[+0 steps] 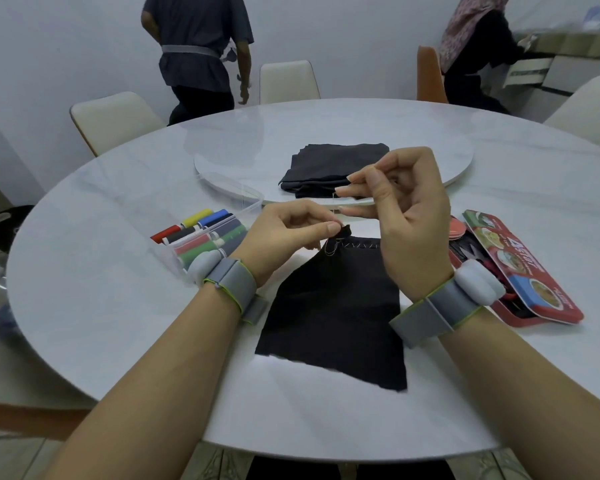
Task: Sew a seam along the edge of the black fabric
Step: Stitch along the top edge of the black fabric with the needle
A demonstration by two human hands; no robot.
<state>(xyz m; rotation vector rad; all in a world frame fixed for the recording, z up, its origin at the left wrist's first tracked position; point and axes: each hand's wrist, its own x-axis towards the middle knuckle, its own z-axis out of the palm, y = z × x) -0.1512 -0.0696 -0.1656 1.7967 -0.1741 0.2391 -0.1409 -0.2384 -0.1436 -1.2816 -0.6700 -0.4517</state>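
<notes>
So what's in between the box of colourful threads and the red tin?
Head view: the black fabric lies there, the left hand pinching its top corner, the right hand raised above it.

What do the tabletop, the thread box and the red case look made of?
Tabletop: likely marble or marble-look stone, glossy, with faint grey veins and reflections. Thread box: clear plastic; the spools show through its walls. Red case: probably printed tin, possibly plastic; glossy, rounded rim.
</notes>
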